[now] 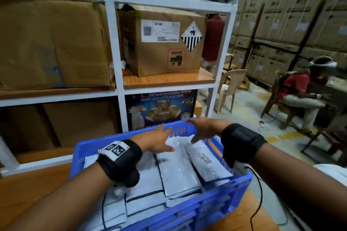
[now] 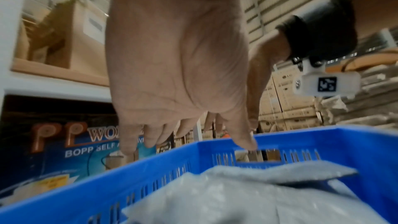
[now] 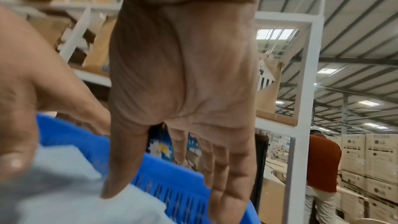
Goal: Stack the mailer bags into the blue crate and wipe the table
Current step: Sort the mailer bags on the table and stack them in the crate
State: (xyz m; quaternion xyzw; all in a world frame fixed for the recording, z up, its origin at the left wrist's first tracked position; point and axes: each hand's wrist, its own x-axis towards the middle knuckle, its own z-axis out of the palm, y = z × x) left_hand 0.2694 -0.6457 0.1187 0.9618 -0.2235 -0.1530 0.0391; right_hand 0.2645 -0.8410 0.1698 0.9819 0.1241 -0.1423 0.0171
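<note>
Mailer bags lie stacked inside blue crate on table. Left hand and right hand spread flat, empty, over far end. Bags prob. light, limp, slick; grip by edges.

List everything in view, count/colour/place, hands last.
blue crate: one, blue, on the wooden table in front of the person
mailer bags: several, exact count unclear, white-grey, lying in the blue crate
wooden table: one, brown, under the crate
shelf rack: one, white frame, behind the table
cardboard boxes: several, brown, on the rack shelves
tape carton: one, dark blue, lower shelf behind the crate
plastic chair: one, beige, on the floor at right
seated person: one, red shirt, far right
left hand: fingers straight, over the bags
right hand: fingers straight, at the crate's far rim
</note>
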